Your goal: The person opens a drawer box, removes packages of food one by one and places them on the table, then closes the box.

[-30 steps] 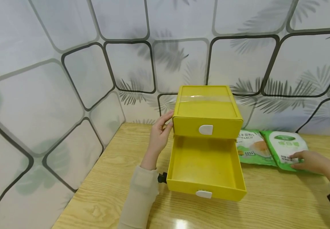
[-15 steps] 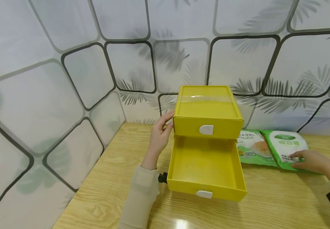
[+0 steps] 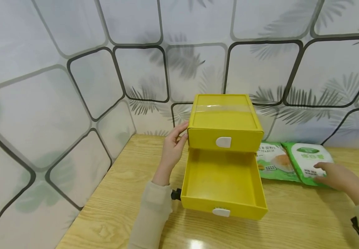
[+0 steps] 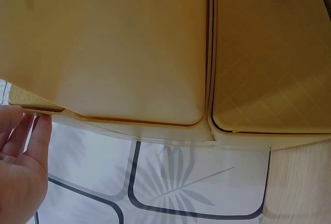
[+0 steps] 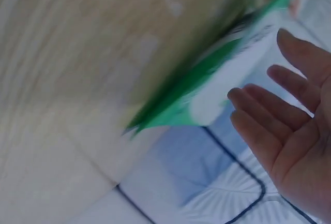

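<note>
A yellow two-drawer box (image 3: 224, 114) stands upright on the table, its upper drawer closed. The lower drawer (image 3: 221, 176) is pulled out and holds nothing. My left hand (image 3: 171, 150) rests its extended fingers on the box's upper left side; in the left wrist view the fingertips of this left hand (image 4: 26, 162) meet the box's edge. To the right, my right hand (image 3: 342, 176) is over the right edge of a green and white packet (image 3: 311, 155). In the right wrist view that right hand (image 5: 305, 131) is spread beside the packet (image 5: 201, 87), with nothing in it.
A second packet (image 3: 276, 159), marked as starch, lies between the box and the first packet, partly hidden by the box. Both are on the wooden table (image 3: 114, 211). A patterned wall covering (image 3: 198, 65) rises behind and along the left.
My right hand has shifted slightly left over the packet, its thumb and fingers looser. The left hand stays on the box. The view has tilted a little.
</note>
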A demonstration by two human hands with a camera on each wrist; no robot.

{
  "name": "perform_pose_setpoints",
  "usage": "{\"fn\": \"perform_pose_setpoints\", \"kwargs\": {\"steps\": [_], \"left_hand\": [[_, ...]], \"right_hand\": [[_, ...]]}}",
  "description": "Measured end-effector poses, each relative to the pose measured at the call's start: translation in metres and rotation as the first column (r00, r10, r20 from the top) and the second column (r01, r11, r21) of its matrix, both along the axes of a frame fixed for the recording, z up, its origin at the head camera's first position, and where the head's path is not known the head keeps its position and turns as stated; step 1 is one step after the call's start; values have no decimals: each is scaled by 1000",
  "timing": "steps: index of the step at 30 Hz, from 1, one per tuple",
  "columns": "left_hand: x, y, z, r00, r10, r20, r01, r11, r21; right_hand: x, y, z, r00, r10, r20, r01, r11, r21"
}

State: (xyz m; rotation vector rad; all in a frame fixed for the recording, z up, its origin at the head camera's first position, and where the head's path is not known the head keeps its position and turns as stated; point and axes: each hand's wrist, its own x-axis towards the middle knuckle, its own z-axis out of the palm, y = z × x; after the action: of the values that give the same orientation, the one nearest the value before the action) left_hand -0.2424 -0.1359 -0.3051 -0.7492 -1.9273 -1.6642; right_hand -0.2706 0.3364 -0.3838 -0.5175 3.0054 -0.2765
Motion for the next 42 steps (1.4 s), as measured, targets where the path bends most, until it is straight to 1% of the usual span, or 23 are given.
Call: {"fn": "perform_pose_setpoints", "kwargs": {"steps": [4, 7, 10, 12, 17, 20, 24, 27, 30, 32, 35, 37, 38, 40, 41, 42], "left_hand": [[0, 0, 0, 1000, 11, 3, -11, 1000, -4], [0, 0, -1, 1000, 13, 6, -13, 1000, -5], [0, 0, -1, 1000, 10, 6, -10, 1000, -8], [0, 0, -1, 1000, 10, 5, -10, 1000, -10], [0, -1, -1, 1000, 18, 3, -18, 1000, -12], [1, -1, -1, 1000, 18, 3, -18, 1000, -9], [1, -1, 0, 1000, 16, 3, -16, 1000, -9], [2, 1, 0, 1000, 17, 3, -17, 1000, -14], [2, 2, -1, 1000, 13, 0, -13, 1000, -16], [2, 3, -2, 1000, 10, -5, -10, 1000, -16], [1, 3, -2, 1000, 8, -12, -8, 1000, -8], [1, 2, -1, 1000, 9, -14, -9, 1000, -3], [1, 2, -1, 1000, 9, -16, -9, 1000, -3], [1, 1, 0, 1000, 10, -15, -11, 1000, -7], [1, 1, 0, 1000, 10, -14, -10, 1000, -10], [1, 0, 0, 1000, 10, -13, -10, 1000, -12]], "right_hand": [[8, -22, 16, 996, -43, -75, 38, 997, -61], [18, -43, 30, 988, -80, -131, 64, 990, -127], [30, -63, 44, 971, -119, -205, 80, 978, -192], [38, -75, 52, 955, -140, -262, 77, 969, -234], [57, -103, 72, 914, -152, -376, 13, 937, -348], [66, -119, 82, 899, -165, -405, -17, 912, -409], [76, -139, 91, 869, -189, -458, -59, 878, -475], [83, -149, 94, 830, -194, -523, -124, 850, -513], [91, -156, 94, 799, -184, -572, -191, 825, -531], [96, -160, 95, 782, -175, -599, -223, 818, -530], [103, -165, 96, 767, -166, -619, -233, 828, -511], [108, -169, 98, 758, -140, -637, -249, 841, -480], [110, -171, 98, 755, -124, -644, -259, 846, -466], [114, -176, 99, 739, -67, -670, -306, 853, -423], [116, -179, 99, 733, -31, -679, -338, 850, -405], [118, -181, 98, 727, 8, -687, -378, 839, -390]]}}
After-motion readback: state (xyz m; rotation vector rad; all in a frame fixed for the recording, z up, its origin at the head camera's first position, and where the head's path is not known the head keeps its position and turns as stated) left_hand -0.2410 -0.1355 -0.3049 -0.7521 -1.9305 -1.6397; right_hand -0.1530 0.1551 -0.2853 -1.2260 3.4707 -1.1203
